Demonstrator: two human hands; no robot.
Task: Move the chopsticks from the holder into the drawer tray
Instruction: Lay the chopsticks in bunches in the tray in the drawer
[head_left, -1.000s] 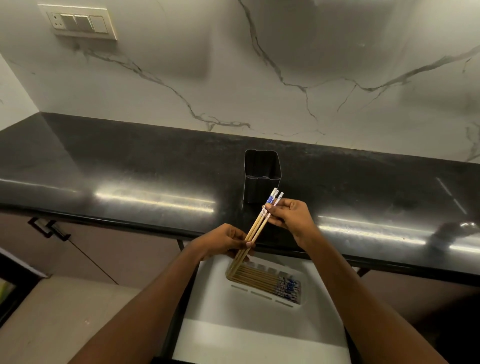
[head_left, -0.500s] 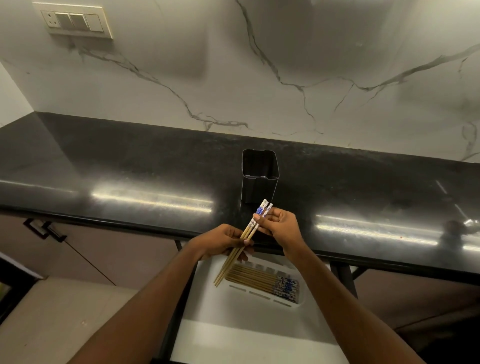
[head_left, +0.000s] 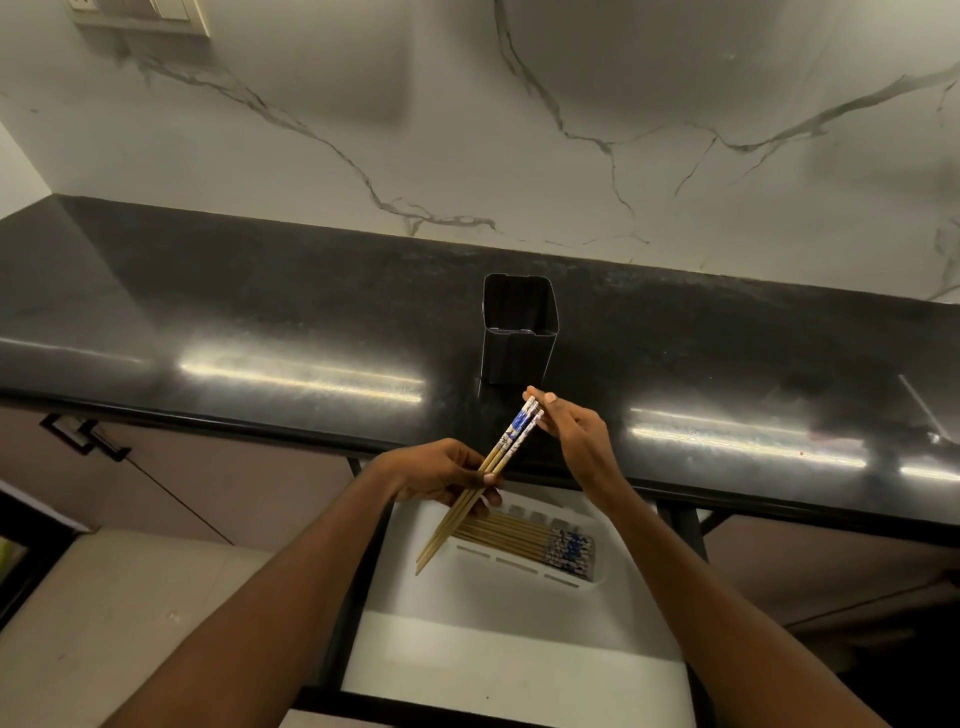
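A small bundle of wooden chopsticks (head_left: 511, 439) with blue-and-white patterned tops slants from upper right to lower left above the open drawer. My left hand (head_left: 441, 470) grips the bundle at its middle. My right hand (head_left: 574, 434) touches the patterned tops with its fingertips. Their thin tips hang over the left end of the white tray (head_left: 519, 569) in the drawer. Several more chopsticks (head_left: 524, 538) lie flat in that tray, patterned ends to the right. The black square holder (head_left: 519, 332) stands on the counter just behind my hands, and I see nothing in it.
The black stone counter (head_left: 260, 312) runs across the view with a marble wall behind. The white drawer (head_left: 519, 654) is pulled out below the counter edge. Cabinet doors with dark handles (head_left: 83, 434) are at the left. A switch plate (head_left: 145, 15) sits at the upper left.
The bundle has come down and a little toward me, its tips shifting left past the tray's end. My right hand has slid from gripping the tops to only touching them with its fingertips.
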